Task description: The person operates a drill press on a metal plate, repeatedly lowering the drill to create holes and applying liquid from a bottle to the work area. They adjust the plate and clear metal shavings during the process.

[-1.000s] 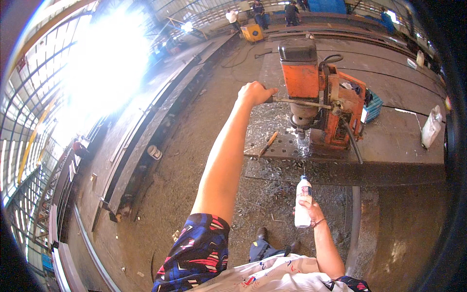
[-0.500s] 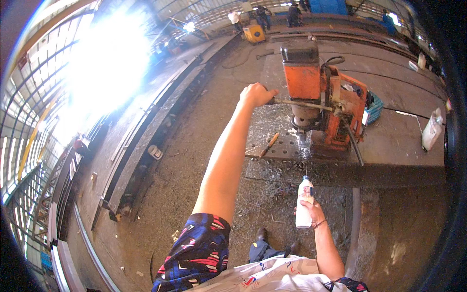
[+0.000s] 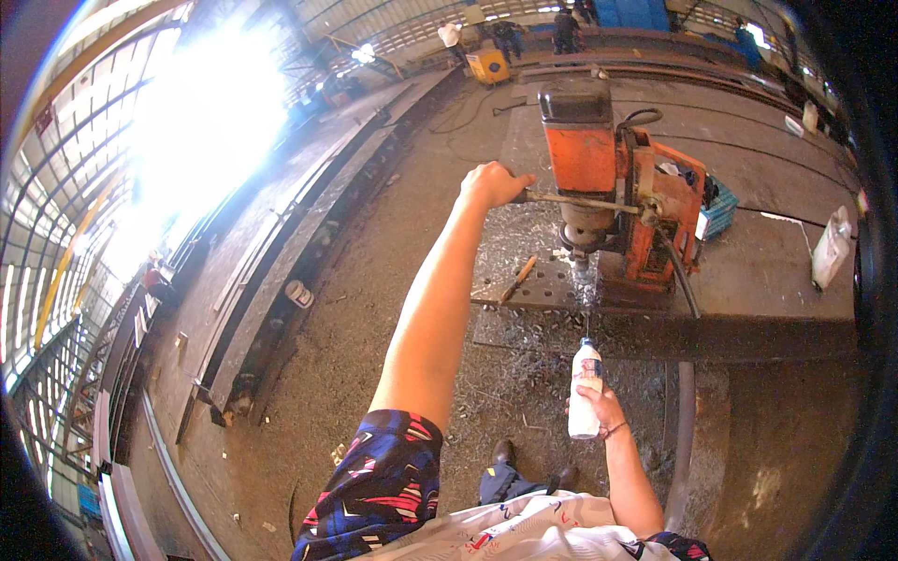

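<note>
The left hand (image 3: pixel 491 184) is curled around the dark end of a long metal handle (image 3: pixel 582 200), with the thumb pointing to the right. The right hand (image 3: pixel 605 404) is lower and closer to the body. Its fingers are wrapped around a white bottle (image 3: pixel 584 376) with a blue top, and a thin tip points away from the hand. A band (image 3: pixel 615 429) goes around the right wrist.

Just right of the left hand, the handle joins a big orange drill (image 3: pixel 577 157). The drill stands on a dark metal worktop (image 3: pixel 772 257), past the right hand. Between the two hands, a thin orange stick (image 3: pixel 519 278) lies near some round holes. Shiny metal bits are all around there.

Behind the drill, to the right of both hands, is a blue box (image 3: pixel 719 211). Farther right is a whitish jug (image 3: pixel 831 251). Far beyond the left hand are a yellow box (image 3: pixel 487 65) and some people (image 3: pixel 566 31).
</note>
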`<state>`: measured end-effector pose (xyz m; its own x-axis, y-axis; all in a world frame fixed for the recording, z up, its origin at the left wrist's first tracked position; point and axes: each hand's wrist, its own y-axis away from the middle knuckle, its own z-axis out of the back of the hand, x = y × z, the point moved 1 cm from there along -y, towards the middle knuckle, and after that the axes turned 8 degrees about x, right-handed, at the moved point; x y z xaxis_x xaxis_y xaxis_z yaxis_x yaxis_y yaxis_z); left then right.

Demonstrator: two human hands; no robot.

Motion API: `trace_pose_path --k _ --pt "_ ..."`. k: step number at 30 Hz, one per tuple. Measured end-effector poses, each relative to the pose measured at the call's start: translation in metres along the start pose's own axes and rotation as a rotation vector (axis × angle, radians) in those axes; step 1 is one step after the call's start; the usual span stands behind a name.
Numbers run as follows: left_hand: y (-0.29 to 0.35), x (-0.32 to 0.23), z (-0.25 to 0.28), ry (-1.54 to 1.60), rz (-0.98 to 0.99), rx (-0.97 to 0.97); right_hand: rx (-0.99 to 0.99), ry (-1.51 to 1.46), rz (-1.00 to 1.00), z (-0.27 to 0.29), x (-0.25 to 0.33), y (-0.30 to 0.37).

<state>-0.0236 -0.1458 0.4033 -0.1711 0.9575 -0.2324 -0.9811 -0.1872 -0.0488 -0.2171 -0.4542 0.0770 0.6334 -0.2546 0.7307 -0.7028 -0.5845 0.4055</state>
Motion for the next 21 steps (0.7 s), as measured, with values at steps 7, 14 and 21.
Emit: trace_pose_path --k 7,14,21 --pt "0.004 -0.007 0.005 0.037 0.013 0.062 0.017 0.029 0.032 0.01 -0.007 -0.007" --pt "0.005 -0.002 0.002 -0.035 0.0 0.037 -0.009 0.056 0.043 0.004 -0.002 -0.003" --pt "-0.002 0.0 -0.002 -0.024 -0.008 0.018 -0.001 0.018 0.032 0.002 0.004 0.001"
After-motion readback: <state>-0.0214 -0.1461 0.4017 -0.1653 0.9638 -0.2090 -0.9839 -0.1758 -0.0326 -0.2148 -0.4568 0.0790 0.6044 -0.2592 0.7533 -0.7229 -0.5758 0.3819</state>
